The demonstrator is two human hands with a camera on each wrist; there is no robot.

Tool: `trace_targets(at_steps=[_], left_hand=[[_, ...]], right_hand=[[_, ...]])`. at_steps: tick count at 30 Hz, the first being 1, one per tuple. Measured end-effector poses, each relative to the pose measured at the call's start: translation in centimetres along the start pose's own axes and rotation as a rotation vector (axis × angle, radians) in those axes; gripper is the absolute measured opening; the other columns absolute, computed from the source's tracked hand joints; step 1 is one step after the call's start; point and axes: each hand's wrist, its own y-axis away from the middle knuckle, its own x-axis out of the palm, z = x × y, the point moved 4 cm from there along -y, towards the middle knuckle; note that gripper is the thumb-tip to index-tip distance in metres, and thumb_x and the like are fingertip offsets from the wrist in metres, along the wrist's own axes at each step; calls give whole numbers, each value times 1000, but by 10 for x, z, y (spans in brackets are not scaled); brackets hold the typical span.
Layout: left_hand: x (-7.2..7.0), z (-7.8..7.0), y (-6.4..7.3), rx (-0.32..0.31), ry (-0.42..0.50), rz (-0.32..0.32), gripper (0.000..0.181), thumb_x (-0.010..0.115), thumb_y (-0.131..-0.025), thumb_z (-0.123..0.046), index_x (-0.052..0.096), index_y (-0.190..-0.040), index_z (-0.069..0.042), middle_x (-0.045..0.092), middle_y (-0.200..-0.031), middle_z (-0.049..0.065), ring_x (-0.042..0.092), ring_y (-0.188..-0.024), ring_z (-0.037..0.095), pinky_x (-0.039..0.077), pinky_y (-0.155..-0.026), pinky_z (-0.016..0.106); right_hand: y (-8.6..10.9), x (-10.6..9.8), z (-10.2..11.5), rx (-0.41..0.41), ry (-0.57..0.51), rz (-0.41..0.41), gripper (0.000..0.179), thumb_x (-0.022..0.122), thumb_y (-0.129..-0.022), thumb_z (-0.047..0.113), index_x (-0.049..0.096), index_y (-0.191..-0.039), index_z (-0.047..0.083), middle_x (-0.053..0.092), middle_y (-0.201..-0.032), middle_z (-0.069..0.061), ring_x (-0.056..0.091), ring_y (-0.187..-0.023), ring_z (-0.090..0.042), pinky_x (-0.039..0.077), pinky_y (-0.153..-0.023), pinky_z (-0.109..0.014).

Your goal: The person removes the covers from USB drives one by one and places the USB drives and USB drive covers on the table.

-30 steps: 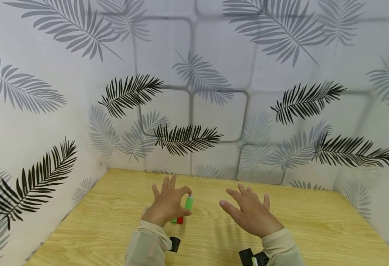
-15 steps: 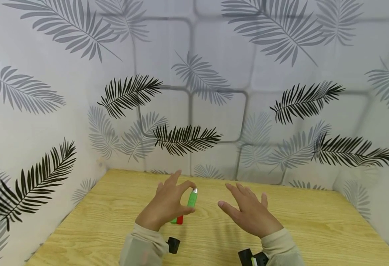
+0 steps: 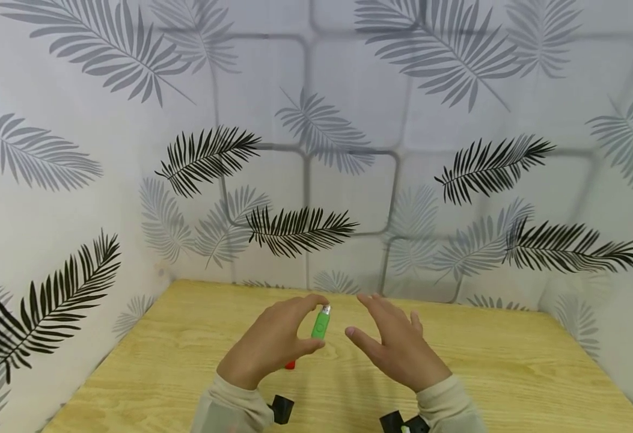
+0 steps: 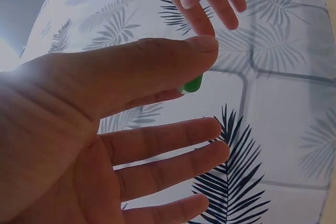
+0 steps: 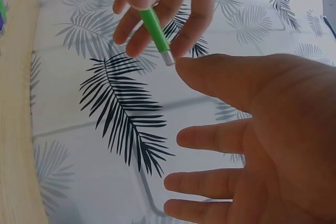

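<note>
My left hand [image 3: 270, 337] pinches a small green USB flash drive [image 3: 320, 325] between thumb and index finger, above the table. Its shiny metal plug points up, near the index fingertip, and a round mark shows on the body. In the left wrist view, the thumb hides most of the green flash drive [image 4: 193, 84] while the other fingers stretch out. My right hand [image 3: 400, 346] hovers just to the right, fingers spread and holding nothing. From the right wrist, the flash drive's metal end [image 5: 167, 57] appears close to the right thumb tip.
Behind the left hand, a red piece [image 3: 290, 364] lies on the wooden table [image 3: 489, 373], mostly hidden. Small coloured items [image 5: 2, 11] show at the left edge of the right wrist view. A leaf-patterned wall covering [image 3: 348, 192] rises behind the table.
My left hand has moved right with the flash drive, closer to the right hand, and more of the green body shows. The right hand has shifted slightly left; the head view tilted a little.
</note>
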Motion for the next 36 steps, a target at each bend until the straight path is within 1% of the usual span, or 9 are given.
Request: trace_targets(at_steps=[3, 6, 10, 15, 20, 23, 26, 30, 36], left_hand=[[-2, -5, 2, 24, 8, -14, 57, 78, -82, -18, 51, -132, -16, 64, -120, -1, 61, -108, 18, 50, -89, 40], [-5, -10, 2, 54, 2, -27, 58, 78, -83, -18, 49, -133, -18, 66, -113, -1, 63, -103, 17, 52, -85, 38], [-7, -17, 3, 84, -4, -40, 59, 77, -84, -17, 47, -135, -18, 69, -101, 0, 65, -93, 15, 53, -79, 34], [-6, -25, 6, 126, -11, -57, 60, 76, -83, -15, 47, -135, -19, 69, -93, -3, 65, -84, 11, 53, -76, 30], [-6, -32, 7, 150, -24, -66, 62, 76, -82, -11, 46, -135, -21, 67, -88, -6, 59, -73, 5, 49, -67, 23], [-7, -34, 8, 165, -34, -77, 62, 76, -82, -9, 46, -136, -20, 67, -89, -8, 57, -72, 3, 49, -66, 22], [-8, -37, 9, 187, -41, -87, 62, 73, -83, -6, 46, -137, -21, 64, -86, -9, 54, -68, 4, 47, -64, 21], [-9, -40, 10, 212, -40, -104, 62, 68, -84, -1, 46, -138, -21, 60, -82, -11, 47, -61, 7, 42, -59, 20], [-10, -42, 10, 217, -44, -114, 59, 64, -83, 2, 48, -136, -19, 63, -90, -9, 49, -63, 8, 42, -58, 19]], right_hand=[[-1, 0, 5, -26, -18, -40, 60, 56, -95, 48, 47, -141, 10, 50, -140, -11, 43, -131, -34, 26, -102, -68], [-2, -2, 11, -65, -42, -104, 55, 59, -95, 44, 52, -137, 9, 55, -135, -9, 52, -124, -30, 42, -97, -56], [-3, -3, 20, -91, -91, -181, 47, 62, -94, 41, 59, -129, 10, 61, -127, -4, 59, -113, -26, 50, -90, -48], [-2, 1, 26, -63, -154, -194, 37, 64, -93, 39, 64, -120, 15, 65, -119, -1, 63, -106, -23, 53, -83, -45], [-1, 3, 26, -39, -193, -174, 33, 64, -93, 38, 65, -119, 19, 66, -118, 2, 63, -105, -22, 54, -82, -44], [-1, 3, 27, -41, -214, -173, 32, 65, -92, 37, 65, -118, 19, 66, -117, 2, 64, -103, -21, 55, -81, -41], [0, 2, 28, -56, -239, -178, 28, 66, -92, 35, 66, -116, 20, 67, -113, 5, 65, -99, -16, 55, -80, -37], [-1, 1, 30, -96, -277, -173, 22, 67, -92, 29, 67, -112, 20, 69, -99, 9, 66, -88, -8, 55, -79, -33], [-1, -2, 33, -158, -292, -172, 15, 67, -92, 28, 65, -101, 16, 66, -83, 10, 64, -75, -4, 55, -72, -26]])
